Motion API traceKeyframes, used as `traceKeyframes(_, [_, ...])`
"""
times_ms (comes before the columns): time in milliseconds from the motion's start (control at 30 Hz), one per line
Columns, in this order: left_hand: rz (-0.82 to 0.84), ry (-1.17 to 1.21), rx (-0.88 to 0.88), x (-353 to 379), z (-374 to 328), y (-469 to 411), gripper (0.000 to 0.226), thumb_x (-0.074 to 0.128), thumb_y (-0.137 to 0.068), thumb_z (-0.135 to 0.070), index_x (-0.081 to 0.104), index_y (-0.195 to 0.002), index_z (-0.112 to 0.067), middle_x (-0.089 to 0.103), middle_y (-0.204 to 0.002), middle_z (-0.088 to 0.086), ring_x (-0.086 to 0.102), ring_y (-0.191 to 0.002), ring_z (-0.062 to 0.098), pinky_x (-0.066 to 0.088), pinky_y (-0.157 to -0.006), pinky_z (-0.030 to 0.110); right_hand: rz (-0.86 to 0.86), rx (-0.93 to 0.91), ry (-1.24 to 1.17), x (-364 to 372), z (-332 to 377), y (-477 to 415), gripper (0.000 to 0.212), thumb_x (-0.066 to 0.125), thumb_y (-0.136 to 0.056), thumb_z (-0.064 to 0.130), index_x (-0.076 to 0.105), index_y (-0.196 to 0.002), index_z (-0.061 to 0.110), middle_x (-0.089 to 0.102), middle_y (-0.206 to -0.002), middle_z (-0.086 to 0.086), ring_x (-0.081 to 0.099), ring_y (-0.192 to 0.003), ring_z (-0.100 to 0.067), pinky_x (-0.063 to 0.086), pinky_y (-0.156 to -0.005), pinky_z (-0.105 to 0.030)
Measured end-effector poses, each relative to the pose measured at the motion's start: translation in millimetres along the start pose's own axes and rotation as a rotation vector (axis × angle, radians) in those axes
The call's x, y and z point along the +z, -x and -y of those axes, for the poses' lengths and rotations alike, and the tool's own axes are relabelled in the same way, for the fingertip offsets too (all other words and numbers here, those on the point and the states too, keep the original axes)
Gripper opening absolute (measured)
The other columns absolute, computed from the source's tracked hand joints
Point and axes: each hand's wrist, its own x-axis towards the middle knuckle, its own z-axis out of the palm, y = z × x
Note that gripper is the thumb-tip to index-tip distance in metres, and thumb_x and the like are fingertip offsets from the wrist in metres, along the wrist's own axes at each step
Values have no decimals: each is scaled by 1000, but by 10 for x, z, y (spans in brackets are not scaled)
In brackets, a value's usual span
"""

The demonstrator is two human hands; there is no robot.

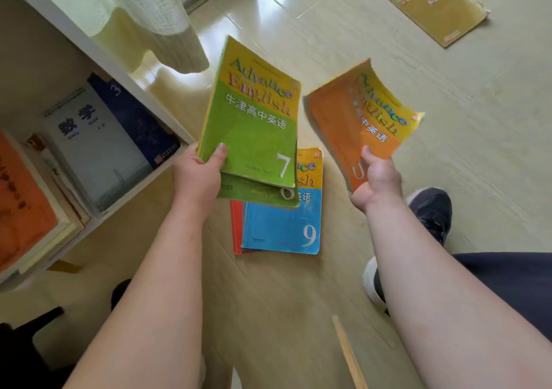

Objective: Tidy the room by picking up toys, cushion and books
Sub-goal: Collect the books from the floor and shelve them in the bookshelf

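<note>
Both grips are taken up with books. By the left grip (198,173) two green books are pinched together at their near left corner. The thumb is laid on the cover of the upper one, the green book marked 7 (254,120), and the second green book (263,196) is fanned out beneath it. The fingers under the pair are hidden. By the right grip (375,179) an orange book (352,126) is pinched at its near edge, thumb on the cover. Its far corners are curled and blurred, so it is judged to be limp and lightly held. All three are held clear of the floor (388,60), with their long axes pointing away from the person.

Between the two grips and lower down, a blue book marked 9 (280,227) lies flat on a red book (236,227), of which only the left edge is shown. A yellow-brown book (439,6) lies well apart on the floor at the far right.

The shelf (149,105) stands to the left, near the left grip, and other books are stored in it. The coming move is judged to turn on this. The green pair is the nearer to the shelf opening, while the orange book would have to be carried leftward, above the blue book. The blue and red books could be reached equally by either grip, but neither grip is free.
</note>
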Motion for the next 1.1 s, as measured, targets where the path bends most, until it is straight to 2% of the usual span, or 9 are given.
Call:
traceKeyframes(133, [138,91,-239,228,311,140,3,68,-95,-23,66,-96,-24,74,-92,-3,72,-77,7,57,-60,23,200,26,115,4,-163,51,17,62,-97,7,64,-107,20,76,-104,-8,74,-85,-28,62,-69,-51])
traceKeyframes(200, [165,79,-348,331,586,245,6,67,-95,-19,67,-101,-20,73,-94,0,71,-85,17,58,-69,28,200,18,262,-39,-314,50,18,63,-96,3,64,-103,19,74,-107,-11,71,-88,-28,61,-78,-53])
traceKeyframes(333, [171,-367,-358,321,1102,360,27,63,-93,-14,66,-120,-16,70,-109,9,64,-104,31,53,-92,39,106,-15,652,-223,-694,42,20,66,-91,0,63,-92,20,74,-105,-10,69,-87,-25,59,-86,-47])
traceKeyframes(400, [217,-452,-396,231,1191,381,34,65,-90,-15,63,-124,-18,69,-114,8,64,-106,31,53,-93,41,95,-25,785,-311,-835,12,18,68,-90,4,63,-90,22,74,-102,-6,71,-94,-28,58,-89,-50])
traceKeyframes(500, [273,-585,-388,134,1182,373,45,60,-86,-10,62,-129,-24,70,-113,1,65,-97,27,55,-85,37,136,-3,985,-299,-892,11,14,67,-93,15,60,-101,22,71,-113,-4,68,-102,-30,55,-94,-51])
traceKeyframes(667, [201,-466,-464,197,1093,240,34,60,-93,-26,59,-127,-26,66,-115,-2,60,-96,23,48,-80,33,-27,9,1415,-154,-914,32,56,69,-90,41,51,-135,13,52,-137,-13,54,-124,-35,47,-102,-44])
traceKeyframes(833, [185,-202,-602,294,1022,93,38,57,-99,-36,56,-133,-20,62,-118,-1,57,-107,25,47,-100,44,29,220,982,-44,-948,4,32,71,-88,42,66,-109,18,71,-115,-6,69,-100,-30,55,-95,-51])
traceKeyframes(967, [192,-247,-620,314,1080,97,36,64,-91,-32,59,-126,-27,65,-120,-2,60,-109,27,49,-101,49,157,101,1182,2,-1008,-48,26,69,-91,42,64,-110,25,71,-108,3,68,-98,-23,55,-93,-43])
traceKeyframes(1100, [159,-242,-670,338,1157,41,39,67,-76,-40,59,-114,-36,63,-121,-4,61,-108,28,51,-97,51,174,188,969,54,-991,-97,32,74,-87,41,68,-111,19,76,-104,0,72,-96,-25,58,-90,-51])
